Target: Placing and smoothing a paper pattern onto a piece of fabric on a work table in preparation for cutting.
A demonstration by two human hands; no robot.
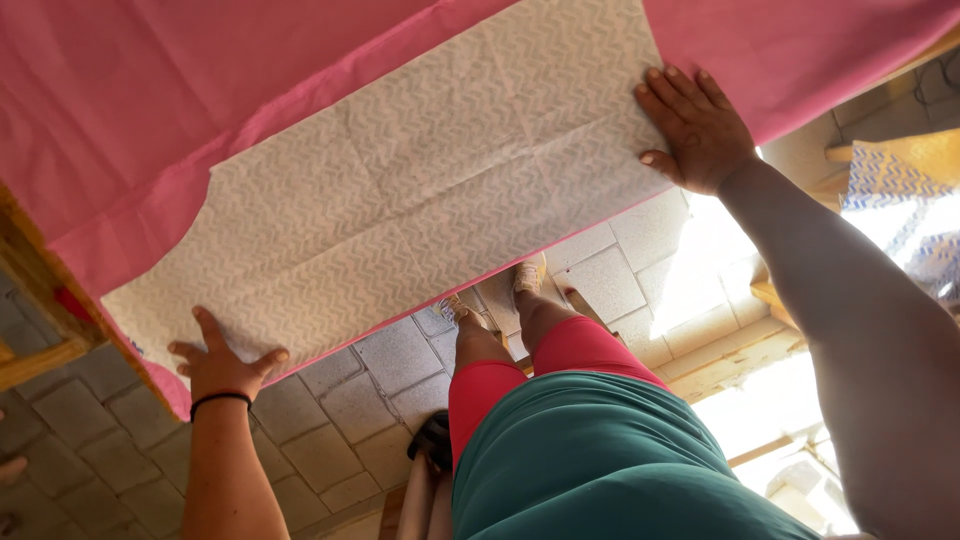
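From my head camera, my left hand (pixel 222 362) lies spread flat, fingers splayed, pressing the near corner of the pale zigzag-patterned paper pattern (pixel 420 200) onto the pink fabric (pixel 130 110). My right hand (pixel 695 128) lies open and flat too, palm down on the pattern's far edge, gripping nothing. The pattern rests on the fabric, which drapes over the wooden table (pixel 35 300). To do this well, I judge that I should keep both palms pushing outward so the paper stays smooth and its creases flatten against the cloth. The table surface is hidden under the fabric, the pattern's top runs out of view, and bright sun washes out the paved floor (pixel 330 440) at the right.
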